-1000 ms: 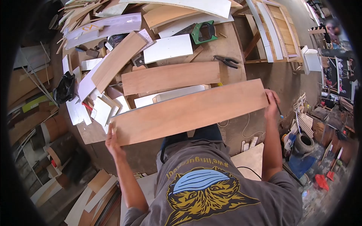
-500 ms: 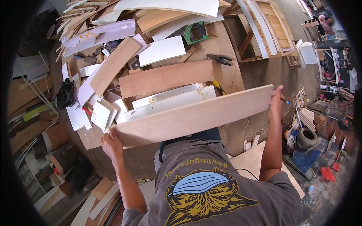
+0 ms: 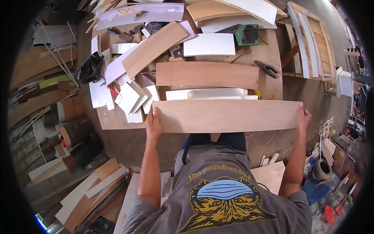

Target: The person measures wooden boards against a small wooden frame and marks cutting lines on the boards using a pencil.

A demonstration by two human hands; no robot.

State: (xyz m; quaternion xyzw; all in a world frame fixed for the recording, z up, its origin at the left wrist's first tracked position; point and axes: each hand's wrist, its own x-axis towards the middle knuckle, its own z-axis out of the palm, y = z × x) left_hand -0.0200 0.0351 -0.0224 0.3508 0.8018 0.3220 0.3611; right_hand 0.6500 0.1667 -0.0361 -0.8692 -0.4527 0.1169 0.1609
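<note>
A long pale plywood board [image 3: 230, 117] is held out level in front of my body, at the near edge of the worktable. Gripping its left end is my left hand [image 3: 153, 123], thumb on the upper face. At the other end, the fingers of my right hand [image 3: 304, 117] close round the board's edge; a small blue tip shows beside them, perhaps a pencil. Just beyond the board lies a white box-like piece [image 3: 218, 93], partly covered by it. A reddish-brown plywood strip [image 3: 206, 74] rests behind that.
On the worktable [image 3: 120, 121] are a green-handled saw [image 3: 247, 35], black pliers [image 3: 266, 69], a black plastic bag [image 3: 89, 68] and several offcuts. A wooden frame [image 3: 311, 43] stands to the right. Stacked boards [image 3: 83, 195] lie at lower left, a tyre [image 3: 321, 171] at lower right.
The board has gone from slanting, right end higher, to nearly level, with both hands still on its ends. The camera view has shifted, so the table appears further right.
</note>
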